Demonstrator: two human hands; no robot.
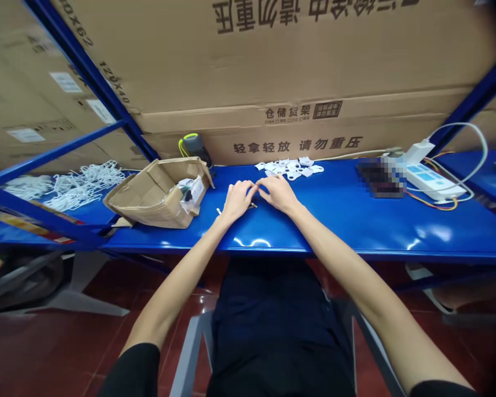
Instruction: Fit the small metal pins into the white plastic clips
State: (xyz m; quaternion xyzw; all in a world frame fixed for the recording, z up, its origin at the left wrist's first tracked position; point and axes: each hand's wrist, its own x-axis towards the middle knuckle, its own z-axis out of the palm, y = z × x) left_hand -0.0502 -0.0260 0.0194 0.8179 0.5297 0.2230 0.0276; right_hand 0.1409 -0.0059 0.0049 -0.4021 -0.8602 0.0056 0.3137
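My left hand [238, 201] and my right hand [278, 193] meet at the fingertips low over the blue tabletop [326, 220]. The fingers of both are curled and pressed together, and whatever they pinch is too small or hidden to name. A few small thin pieces [253, 205] show beside and under my left hand; their kind is unclear. Just behind my right hand lies a loose pile of small white pieces with round holes [291, 167].
To the left stands an open cardboard box [149, 212] with a dark bottle [196, 146] behind it. White wire hangers [82, 184] lie beyond the blue frame post. At the right are a blurred dark object [380, 177] and a white power strip [434, 181] with looping cables.
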